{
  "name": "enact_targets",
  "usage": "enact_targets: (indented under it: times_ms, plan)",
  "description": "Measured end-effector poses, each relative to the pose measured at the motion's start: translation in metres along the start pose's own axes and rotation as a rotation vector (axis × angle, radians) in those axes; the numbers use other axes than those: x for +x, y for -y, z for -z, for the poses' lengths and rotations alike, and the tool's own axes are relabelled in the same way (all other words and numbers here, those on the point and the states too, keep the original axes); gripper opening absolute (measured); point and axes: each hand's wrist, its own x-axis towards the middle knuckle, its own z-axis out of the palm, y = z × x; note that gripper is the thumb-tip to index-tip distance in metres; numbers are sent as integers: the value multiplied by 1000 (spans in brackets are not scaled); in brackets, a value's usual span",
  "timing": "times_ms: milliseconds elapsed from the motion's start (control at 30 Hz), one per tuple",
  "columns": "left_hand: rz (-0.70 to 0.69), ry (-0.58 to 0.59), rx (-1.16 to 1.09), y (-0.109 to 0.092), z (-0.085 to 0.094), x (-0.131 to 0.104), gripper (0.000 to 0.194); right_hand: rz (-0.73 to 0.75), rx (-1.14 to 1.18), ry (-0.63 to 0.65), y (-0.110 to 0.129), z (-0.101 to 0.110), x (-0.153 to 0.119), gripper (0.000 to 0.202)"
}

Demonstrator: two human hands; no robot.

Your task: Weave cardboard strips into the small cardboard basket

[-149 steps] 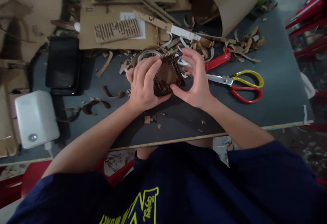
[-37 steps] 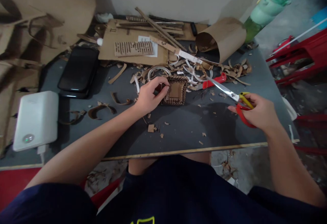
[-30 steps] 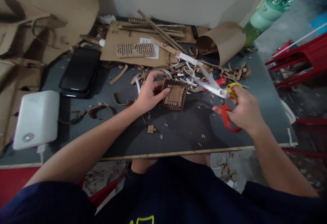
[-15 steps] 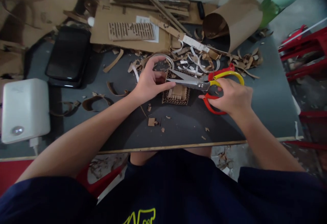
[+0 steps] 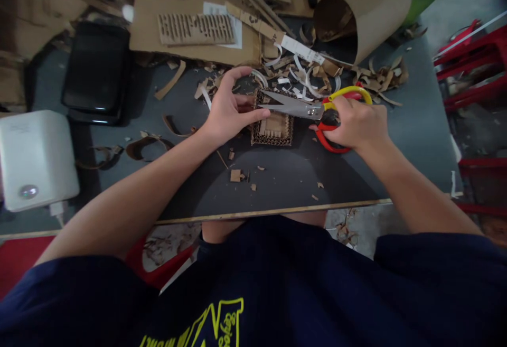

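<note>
My right hand grips the scissors, which have one yellow and one red handle loop. Their blades are parted, point left and lie over the upper part of a small corrugated cardboard box. My left hand is curled at the box's left side, thumb near the blade tips and fingers behind the upper left edge; whatever is between them is too small to tell. The box is on the dark table, with a flat ribbed piece of cardboard inside it.
Cardboard and white paper scraps litter the table behind the box. Farther back are a cardboard sheet with a ribbed strip and a cardboard tube. At left sit a black case and a white device.
The camera view has shifted, so the table and items appear higher. The scissors and my right hand have moved slightly left; the blades remain parted.
</note>
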Motion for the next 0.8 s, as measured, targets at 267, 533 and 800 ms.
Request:
enact_targets:
  times_ms: [267,533,800]
  plan:
    - [134,193,-126,-15,0,4,94,6,-21,106,-7,12,-3,53]
    - [95,160,-211,-8,-4,4,86,-9,24,-72,-3,4,-13,49]
    - [40,153,-167,-7,-1,5,86,-3,24,-109,4,11,-15,50]
